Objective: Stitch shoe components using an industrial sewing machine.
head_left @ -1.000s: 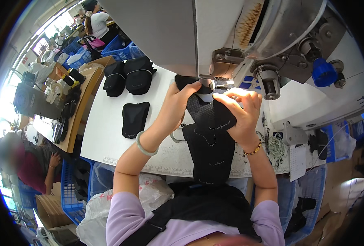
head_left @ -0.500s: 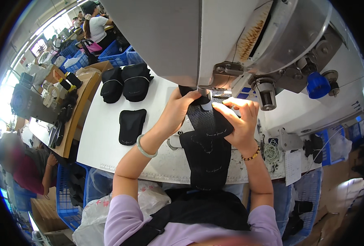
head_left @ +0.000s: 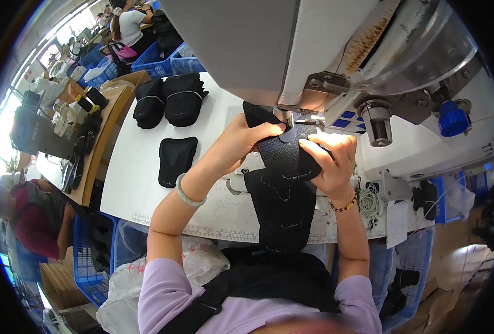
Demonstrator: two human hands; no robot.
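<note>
Under the needle area of a sewing machine [head_left: 230,50] lies a black fabric piece [head_left: 277,153] with a textured patch. My left hand [head_left: 241,142] grips its left side, the thumb pressed on top close to the presser foot [head_left: 287,119]. On the opposite side my right hand [head_left: 336,161] pinches the right edge, its fingers bent. A second black piece [head_left: 283,214] with light stitch lines hangs from below the first toward the table's front edge; whether the two are joined I cannot tell.
On the white table [head_left: 130,178] at left lie a single black piece [head_left: 178,161] and two banded black bundles [head_left: 183,100]. Tangled pale thread [head_left: 371,201] sits at right. A blue crate [head_left: 94,256] stands below left. Another person [head_left: 35,220] sits at far left.
The machine and table have shifted in the picture as my head moved. My hands keep their hold on the fabric, which sits at almost the same place under the machine.
</note>
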